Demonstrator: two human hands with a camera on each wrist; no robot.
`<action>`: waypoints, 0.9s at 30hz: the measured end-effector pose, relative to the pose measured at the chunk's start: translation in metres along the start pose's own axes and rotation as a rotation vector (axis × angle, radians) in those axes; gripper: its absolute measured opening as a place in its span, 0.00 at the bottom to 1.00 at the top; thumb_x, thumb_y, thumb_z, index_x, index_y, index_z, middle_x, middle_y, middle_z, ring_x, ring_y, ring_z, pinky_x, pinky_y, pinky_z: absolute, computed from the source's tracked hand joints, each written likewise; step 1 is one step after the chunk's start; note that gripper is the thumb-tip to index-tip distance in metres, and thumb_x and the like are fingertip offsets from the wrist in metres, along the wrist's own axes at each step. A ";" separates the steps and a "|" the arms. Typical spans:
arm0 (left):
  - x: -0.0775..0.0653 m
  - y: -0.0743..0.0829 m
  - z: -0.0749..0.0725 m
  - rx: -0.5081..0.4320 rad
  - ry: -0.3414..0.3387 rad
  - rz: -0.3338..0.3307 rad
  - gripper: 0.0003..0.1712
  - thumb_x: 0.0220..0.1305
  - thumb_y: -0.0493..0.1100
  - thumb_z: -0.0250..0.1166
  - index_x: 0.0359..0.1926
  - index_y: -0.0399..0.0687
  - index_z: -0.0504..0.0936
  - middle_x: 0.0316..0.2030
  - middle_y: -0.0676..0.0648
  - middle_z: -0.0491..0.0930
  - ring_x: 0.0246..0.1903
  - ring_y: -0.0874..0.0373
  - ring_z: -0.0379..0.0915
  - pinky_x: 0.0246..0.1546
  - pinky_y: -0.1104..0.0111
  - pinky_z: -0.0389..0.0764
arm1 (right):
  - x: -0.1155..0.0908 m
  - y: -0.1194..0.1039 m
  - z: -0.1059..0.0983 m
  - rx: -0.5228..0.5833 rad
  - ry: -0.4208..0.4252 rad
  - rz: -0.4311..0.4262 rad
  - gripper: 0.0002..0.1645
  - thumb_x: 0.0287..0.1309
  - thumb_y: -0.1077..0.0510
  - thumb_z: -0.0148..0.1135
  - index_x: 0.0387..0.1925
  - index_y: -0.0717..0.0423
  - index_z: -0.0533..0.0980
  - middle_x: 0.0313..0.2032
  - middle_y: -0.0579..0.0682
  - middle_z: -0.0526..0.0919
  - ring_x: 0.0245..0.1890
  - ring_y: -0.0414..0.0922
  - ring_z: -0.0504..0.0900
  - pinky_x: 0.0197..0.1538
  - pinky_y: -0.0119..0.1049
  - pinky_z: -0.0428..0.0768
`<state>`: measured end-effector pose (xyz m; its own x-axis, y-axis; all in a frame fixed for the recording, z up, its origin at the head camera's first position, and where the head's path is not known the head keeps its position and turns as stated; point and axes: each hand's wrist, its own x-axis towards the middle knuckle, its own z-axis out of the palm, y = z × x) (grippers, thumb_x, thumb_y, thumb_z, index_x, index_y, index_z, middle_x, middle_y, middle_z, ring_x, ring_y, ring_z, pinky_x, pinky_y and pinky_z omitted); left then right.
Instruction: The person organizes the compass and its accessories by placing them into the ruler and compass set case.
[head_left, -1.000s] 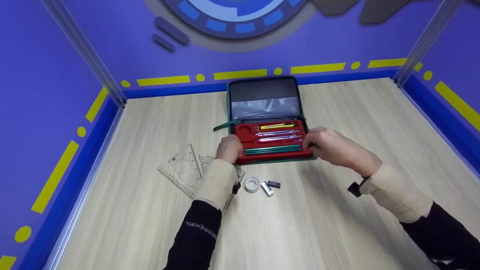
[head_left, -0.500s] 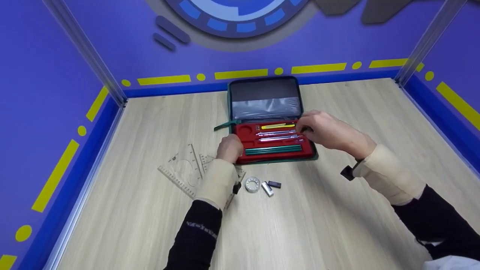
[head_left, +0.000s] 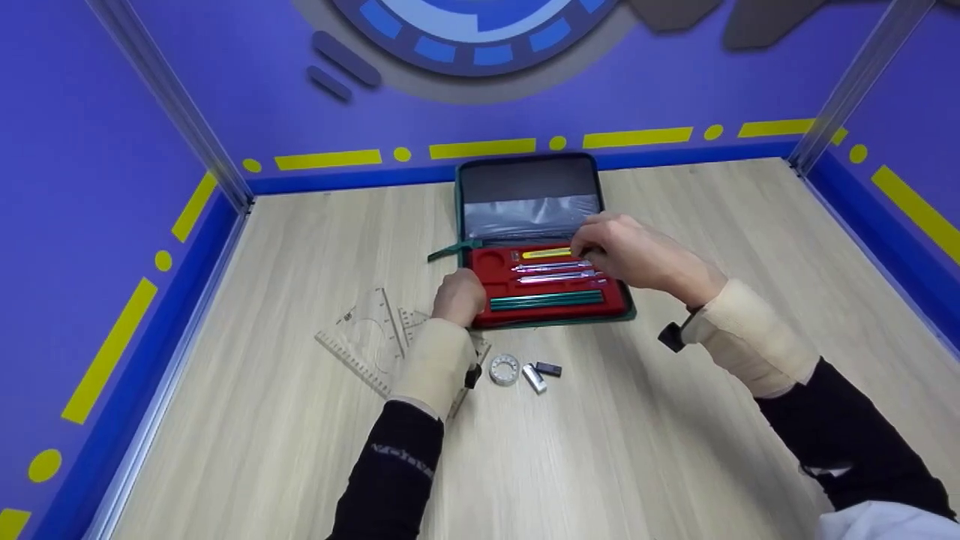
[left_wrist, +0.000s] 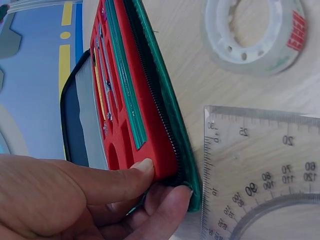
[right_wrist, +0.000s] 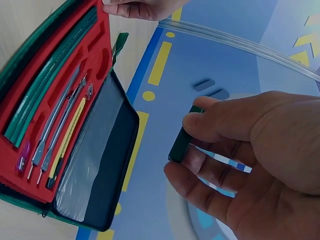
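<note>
An open zip case (head_left: 529, 180) with a red tray (head_left: 555, 313) lies at the back middle of the table. My left hand (head_left: 459, 295) pinches the tray's front-left corner, thumb on top and fingers beneath, as the left wrist view shows. My right hand (head_left: 641, 255) is over the tray's right side, pinching a small dark green bar (right_wrist: 181, 141) between thumb and fingers. Seated in the tray are green pencils (head_left: 546, 300), metal compasses (head_left: 555, 277) and a yellow cutter knife (right_wrist: 67, 142). A small purple piece (right_wrist: 23, 157) sits at one end.
Clear plastic set squares (head_left: 367, 337) lie left of the case, partly under my left forearm. In front stand a tape roll (head_left: 504, 370), a small silver block (head_left: 535, 378) and a small black block (head_left: 549, 369). Blue panels (head_left: 225, 97) wall the table in.
My right hand has moved from the tray's right edge leftward and up over it, now covering part of the yellow cutter knife. My left hand keeps its hold on the corner.
</note>
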<state>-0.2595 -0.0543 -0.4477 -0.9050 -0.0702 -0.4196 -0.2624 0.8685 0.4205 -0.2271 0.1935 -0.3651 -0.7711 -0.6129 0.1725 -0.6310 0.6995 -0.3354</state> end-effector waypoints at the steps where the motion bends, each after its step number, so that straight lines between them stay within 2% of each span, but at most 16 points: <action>1: 0.000 0.000 0.000 -0.002 0.000 0.002 0.17 0.67 0.29 0.60 0.20 0.44 0.74 0.26 0.44 0.73 0.24 0.54 0.64 0.20 0.68 0.65 | 0.002 0.000 0.001 0.004 -0.002 0.000 0.11 0.62 0.74 0.62 0.41 0.61 0.85 0.42 0.56 0.84 0.38 0.50 0.81 0.44 0.46 0.85; 7: -0.001 -0.001 -0.001 -0.007 -0.008 0.006 0.19 0.67 0.28 0.59 0.18 0.46 0.71 0.24 0.46 0.70 0.22 0.55 0.61 0.19 0.68 0.63 | 0.012 0.003 0.008 0.034 -0.033 0.031 0.12 0.63 0.74 0.63 0.44 0.61 0.85 0.44 0.57 0.84 0.41 0.53 0.80 0.49 0.48 0.85; 14: -0.002 0.001 -0.002 0.005 -0.001 -0.007 0.15 0.64 0.27 0.61 0.22 0.44 0.74 0.29 0.44 0.73 0.24 0.54 0.62 0.20 0.68 0.63 | 0.022 0.007 0.018 0.060 -0.036 0.011 0.11 0.64 0.74 0.63 0.44 0.63 0.86 0.44 0.58 0.85 0.42 0.54 0.81 0.49 0.48 0.85; 20: -0.003 0.001 -0.001 0.014 0.023 -0.021 0.11 0.62 0.28 0.63 0.25 0.42 0.77 0.32 0.43 0.76 0.27 0.54 0.64 0.22 0.67 0.66 | 0.032 0.011 0.035 0.055 -0.054 0.030 0.10 0.64 0.72 0.66 0.44 0.61 0.87 0.44 0.57 0.86 0.42 0.52 0.82 0.50 0.47 0.85; 27: -0.001 0.002 0.000 0.018 0.018 -0.035 0.09 0.62 0.29 0.65 0.27 0.42 0.78 0.33 0.43 0.75 0.27 0.54 0.64 0.23 0.67 0.66 | 0.041 0.018 0.055 0.042 -0.103 0.067 0.10 0.64 0.71 0.67 0.45 0.61 0.87 0.45 0.56 0.87 0.44 0.51 0.83 0.53 0.46 0.84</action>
<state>-0.2592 -0.0523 -0.4460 -0.9011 -0.1096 -0.4196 -0.2885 0.8739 0.3913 -0.2652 0.1604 -0.4153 -0.7971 -0.6014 0.0533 -0.5727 0.7252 -0.3821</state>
